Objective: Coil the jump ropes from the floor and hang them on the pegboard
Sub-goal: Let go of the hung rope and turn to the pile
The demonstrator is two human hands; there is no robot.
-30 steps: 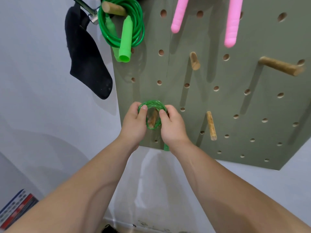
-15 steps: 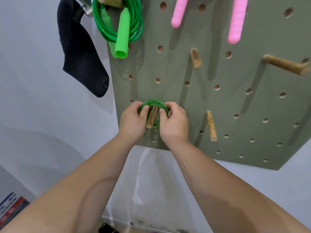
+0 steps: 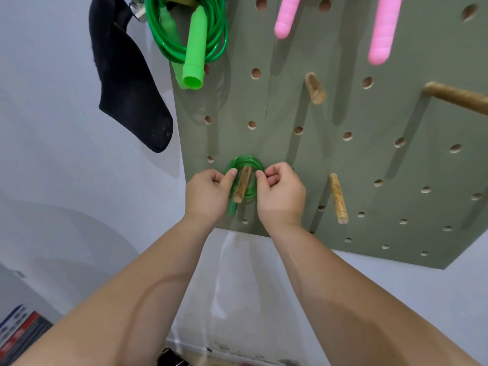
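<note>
Now that the green coil (image 3: pixel 244 163) has slid back over the peg (image 3: pixel 242 184), hang looks nearly done; left hand (image 3: pixel 208 192) and right hand (image 3: pixel 280 191) each pinch one side.

Count them: two jump ropes, an upper green rope (image 3: pixel 184 46) and a lower green rope (image 3: pixel 245 163); two pink handles (image 3: pixel 286 17) (image 3: pixel 383 35); four wooden pegs (image 3: pixel 314 88) (image 3: pixel 459 97) (image 3: pixel 241 187) (image 3: pixel 338 198) clearly showing; one black sock (image 3: pixel 126 88); one pegboard (image 3: pixel 343 165); two hands (image 3: pixel 208 194) (image 3: pixel 281 196).

Both forearms reach up, side by side; left grip (image 3: pixel 208 195) and right grip (image 3: pixel 281 195) pinch the rope coil (image 3: pixel 244 163), fingers curled.
</note>
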